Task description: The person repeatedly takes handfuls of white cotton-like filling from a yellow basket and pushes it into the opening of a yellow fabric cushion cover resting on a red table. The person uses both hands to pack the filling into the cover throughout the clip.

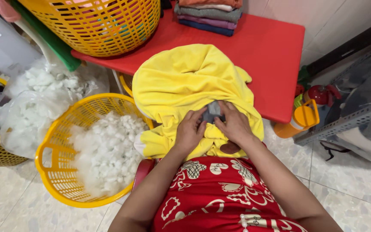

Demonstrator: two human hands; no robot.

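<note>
I see both hands, left hand [190,131] and right hand [233,126], pinching a small grey opening [213,112] in the yellow plush cover [190,81], draped off the red surface [267,47] to keep it steady beside the stuffing basket [61,172].

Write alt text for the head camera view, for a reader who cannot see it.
Both hands, left hand and right hand, press a grey patch on a yellow fabric cover at a red table; a yellow basket of white stuffing sits alongside.

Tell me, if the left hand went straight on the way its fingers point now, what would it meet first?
The left hand points up and slightly right, at the grey patch in the yellow fabric. It would probably meet that patch at once; its fingers already seem to touch it.
</note>
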